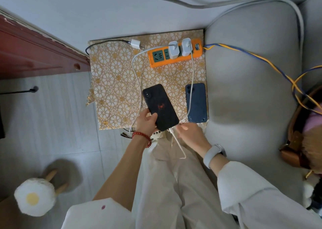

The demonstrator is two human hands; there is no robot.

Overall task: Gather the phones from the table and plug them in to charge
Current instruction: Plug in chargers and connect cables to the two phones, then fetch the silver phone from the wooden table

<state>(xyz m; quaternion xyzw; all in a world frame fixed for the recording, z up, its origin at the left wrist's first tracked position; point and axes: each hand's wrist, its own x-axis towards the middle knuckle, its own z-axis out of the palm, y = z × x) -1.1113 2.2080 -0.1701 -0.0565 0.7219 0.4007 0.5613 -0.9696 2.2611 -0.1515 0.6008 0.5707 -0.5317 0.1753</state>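
My left hand grips a black phone face down, lifted over the near edge of the small table with its gold flower cloth. At the black phone's bottom end my right hand pinches the plug of a white cable. A dark blue phone lies face down at the table's right edge, with another white cable running to its near end. Both cables lead to two white chargers sitting in an orange power strip at the back.
A third white charger with a black cable lies loose at the table's back left. A grey sofa adjoins the table on the right, a yellow-blue cord crossing it. A red wooden door is left; an egg-shaped stool stands lower left.
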